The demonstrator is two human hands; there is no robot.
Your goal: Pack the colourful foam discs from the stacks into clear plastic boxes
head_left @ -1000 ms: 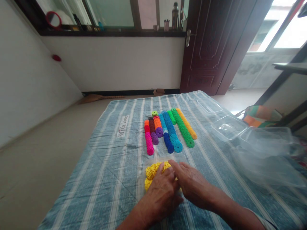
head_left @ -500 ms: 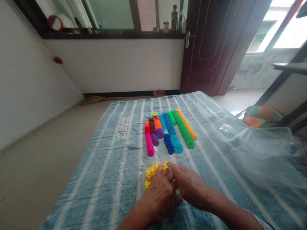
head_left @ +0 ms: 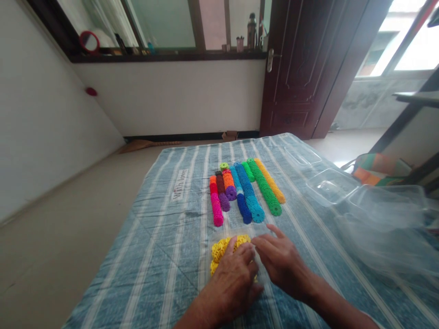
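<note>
A shallow clear plastic box (head_left: 222, 234) stands near the bed's front, holding rows of yellow notched plastic discs (head_left: 219, 250). My left hand (head_left: 236, 274) lies across these discs, fingers bent over them and one finger stretched along the upper row; its palm hides part of the box. At the box's right edge is my right hand (head_left: 279, 256), fingers apart and one raised, with nothing visible in it. Its lowest fingertips come close to the yellow row's right end; I cannot tell whether they touch. Beyond the box lie stacked disc rods, among them a pink-red one (head_left: 216, 205).
Blue (head_left: 250, 196), green (head_left: 267, 192) and orange-yellow rods (head_left: 270, 180) lie farther back on the striped bedcover (head_left: 154, 237). Several clear plastic containers (head_left: 332, 186) sit along the right side. A dark red door (head_left: 302, 68) stands behind the bed.
My right hand has drawn away to the right from my left fingers and spread its own. My left hand stays on the yellow discs. The whole view has shifted slightly.
</note>
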